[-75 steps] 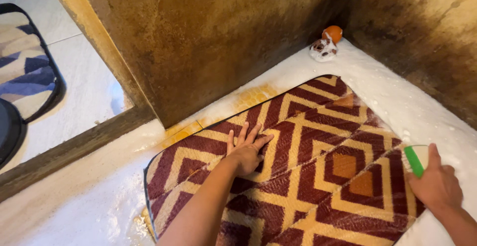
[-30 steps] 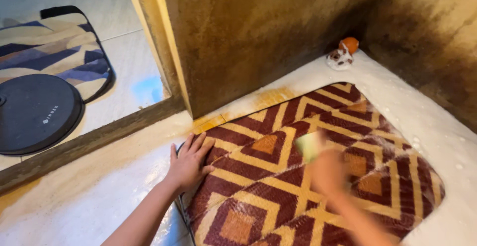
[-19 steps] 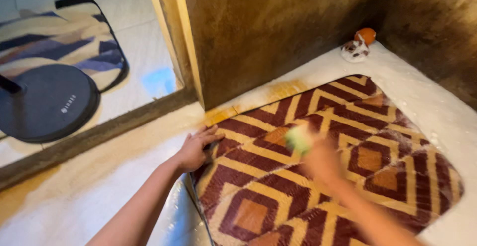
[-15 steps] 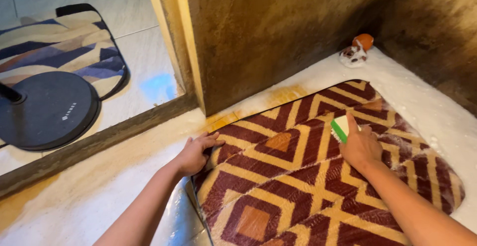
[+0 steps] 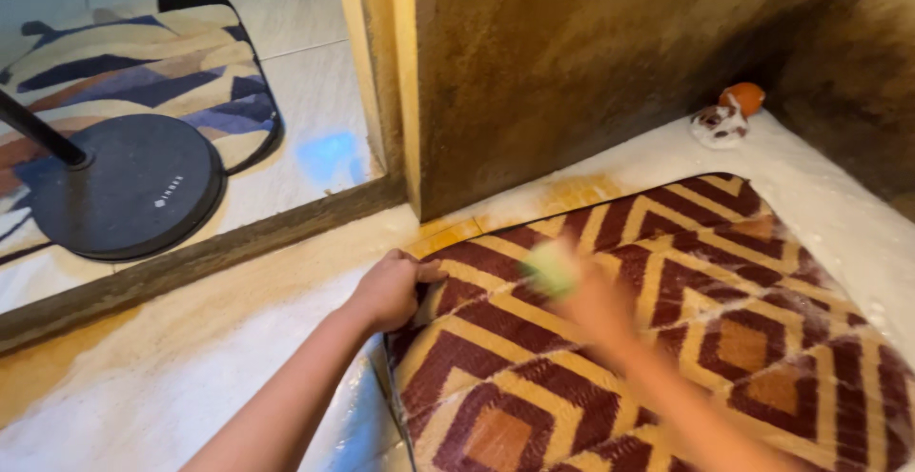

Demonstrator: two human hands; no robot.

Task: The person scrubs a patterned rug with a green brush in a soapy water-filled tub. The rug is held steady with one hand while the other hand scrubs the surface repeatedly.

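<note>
Lying flat: the mat (image 5: 724,338) with dark red, yellow and orange diamonds is spread on the wet, soapy white floor (image 5: 172,405), filling the picture from 3 o'clock to 6 o'clock.
Mat corner: the corner nearest the doorway is held down by the left hand (image 5: 389,288), just left of the middle of the picture.
Left hand: the fingers are curled and pressed close together over the mat's dark edge; the thumb is laid on top of the mat.
Right hand: the right hand (image 5: 596,305) is seen on the mat, to the 3 o'clock side of the left hand, and is badly blurred.
Right fingers: it cannot be told how they are set, because of the blur.
Green thing: a small green and pale thing (image 5: 548,270) is held at the front of the right hand; its shape cannot be made out.
Wall: a stained brown wall (image 5: 572,62) is seen at 12 o'clock from the mat.
Corner toys: a small white and brown thing (image 5: 717,127) and an orange ball (image 5: 745,97) are found at 2 o'clock, touching each other.
Doorway: a wooden sill (image 5: 191,262) is laid across at 9 o'clock.
Beyond the sill: a round black stand base (image 5: 129,191) is set at 10 o'clock, partly on a blue and tan striped mat (image 5: 191,52).
</note>
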